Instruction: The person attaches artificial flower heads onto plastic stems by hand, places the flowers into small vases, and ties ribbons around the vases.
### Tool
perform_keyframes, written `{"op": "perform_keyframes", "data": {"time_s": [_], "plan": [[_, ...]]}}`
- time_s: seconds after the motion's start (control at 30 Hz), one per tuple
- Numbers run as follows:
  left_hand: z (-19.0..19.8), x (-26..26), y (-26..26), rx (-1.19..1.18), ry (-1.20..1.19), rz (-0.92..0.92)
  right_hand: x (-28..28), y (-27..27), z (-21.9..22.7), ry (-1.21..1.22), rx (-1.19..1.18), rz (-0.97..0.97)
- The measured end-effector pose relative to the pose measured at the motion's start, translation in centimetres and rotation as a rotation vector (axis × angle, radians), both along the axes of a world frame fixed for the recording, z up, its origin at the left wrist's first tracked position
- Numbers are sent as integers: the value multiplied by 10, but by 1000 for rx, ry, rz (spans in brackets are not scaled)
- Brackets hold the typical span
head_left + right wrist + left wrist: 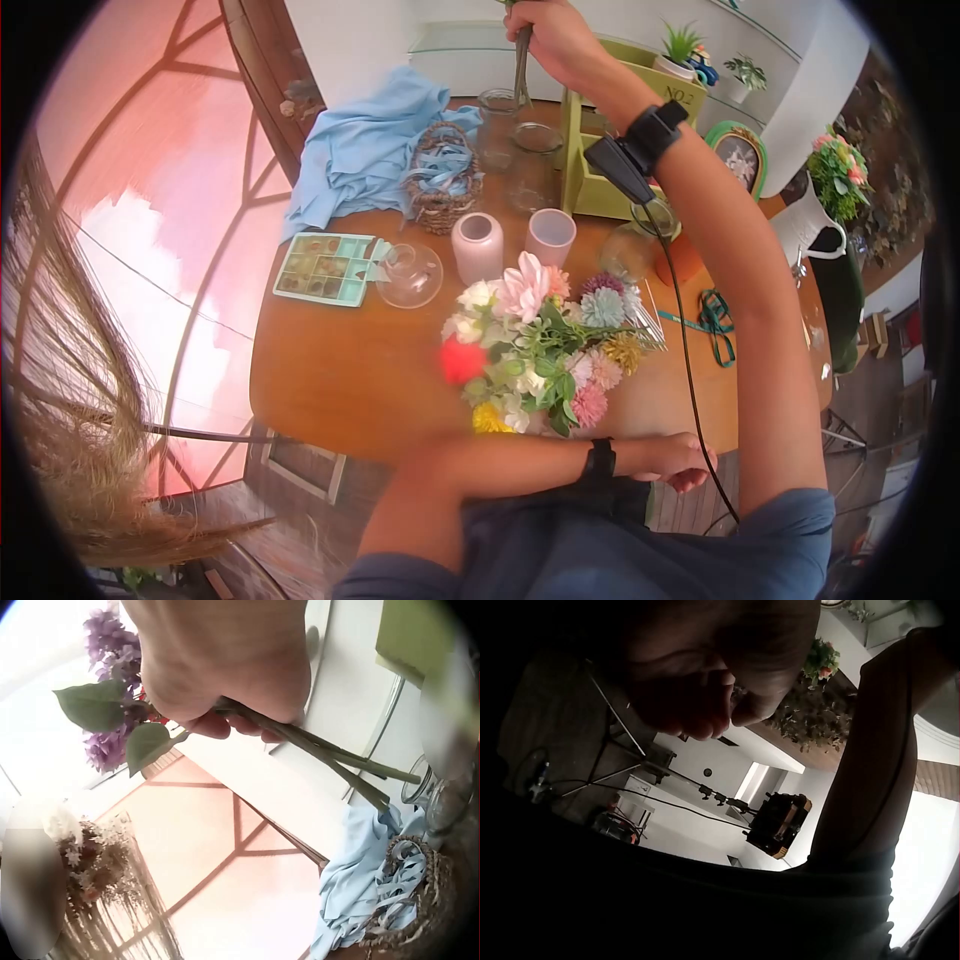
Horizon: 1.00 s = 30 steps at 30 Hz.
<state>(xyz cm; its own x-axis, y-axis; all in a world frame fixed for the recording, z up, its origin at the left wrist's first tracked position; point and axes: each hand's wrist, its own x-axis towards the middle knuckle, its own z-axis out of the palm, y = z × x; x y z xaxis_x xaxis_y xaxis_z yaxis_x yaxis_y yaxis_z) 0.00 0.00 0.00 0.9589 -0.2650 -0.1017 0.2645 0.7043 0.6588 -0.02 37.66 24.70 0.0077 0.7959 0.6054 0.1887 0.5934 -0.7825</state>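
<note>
The right hand (557, 42), at the top middle of the head view, has its fingers curled tight round some long green stems (522, 68) with fluffy purple flowers (112, 649). The stems point almost straight down, and their low ends are close by the mouth of a round clear glass jar (497, 140) at the back of the brown wooden bench (340, 375). In the right wrist view they slant to the lower right. The left hand (672, 461) is far off at the bottom, loosely bent, with nothing seen in it.

The head view cuts off the flower tops. I can't tell if any stem is inside the jar. The left wrist view is very dark.
</note>
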Motion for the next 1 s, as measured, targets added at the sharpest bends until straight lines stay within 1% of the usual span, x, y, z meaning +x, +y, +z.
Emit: {"op": "perform_keyframes", "data": {"time_s": [0.03, 0.1, 0.13, 0.2, 0.23, 0.3, 0.37, 0.43, 0.5, 0.53, 0.6, 0.63, 0.7, 0.73, 0.8, 0.83, 0.9, 0.93, 1.0], "plan": [[-2, 1, -1, -41, 10, -8, -5, 15, -4, 0, 0, 10], [-3, 2, -1, -39, 21, 0, -14, 40, -10, 120, 27, -64], [-4, 2, -1, -35, 32, -3, -16, 48, -13, 118, 29, -59], [-5, 4, -2, -56, 33, -3, -21, 63, -22, 337, 33, -88], [-9, 6, -4, -78, 33, -12, -20, 78, -30, 338, 34, -79], [-13, 7, -7, -49, 17, -4, -12, 106, -43, 355, 57, 5], [-10, 7, -6, -24, 0, -1, -15, 98, -50, 373, 13, 2], [-8, 6, -7, -91, 58, 50, -15, 96, -59, 392, -33, -3], [-21, 12, -11, -46, 22, 26, -9, 103, -78, 283, -119, -42], [-25, 15, -13, 0, -15, -1, -4, 108, -86, 283, -120, -40], [-20, 11, -10, -21, -6, 11, 2, 115, -99, 38, -342, -205], [-18, 9, -10, -42, 2, 20, 3, 110, -99, 39, -346, -204], [-18, 10, -9, -35, 4, 20, 5, 92, -94, -120, -473, -101], [-17, 10, -9, -24, 7, 18, 10, 94, -96, -118, -473, -104], [-15, 9, -7, -13, 16, 16, 18, 100, -101, -182, -422, -86], [-14, 8, -8, -6, 27, 17, 20, 94, -98, -177, -425, -92], [-15, 8, -7, -12, 12, 10, 28, 73, -92, -343, -195, -61], [-15, 8, -8, -16, -8, 10, 32, 62, -90, -336, -214, -73], [-11, 4, -6, -63, -4, 21, 40, 35, -79, -725, -7, -262]]}}
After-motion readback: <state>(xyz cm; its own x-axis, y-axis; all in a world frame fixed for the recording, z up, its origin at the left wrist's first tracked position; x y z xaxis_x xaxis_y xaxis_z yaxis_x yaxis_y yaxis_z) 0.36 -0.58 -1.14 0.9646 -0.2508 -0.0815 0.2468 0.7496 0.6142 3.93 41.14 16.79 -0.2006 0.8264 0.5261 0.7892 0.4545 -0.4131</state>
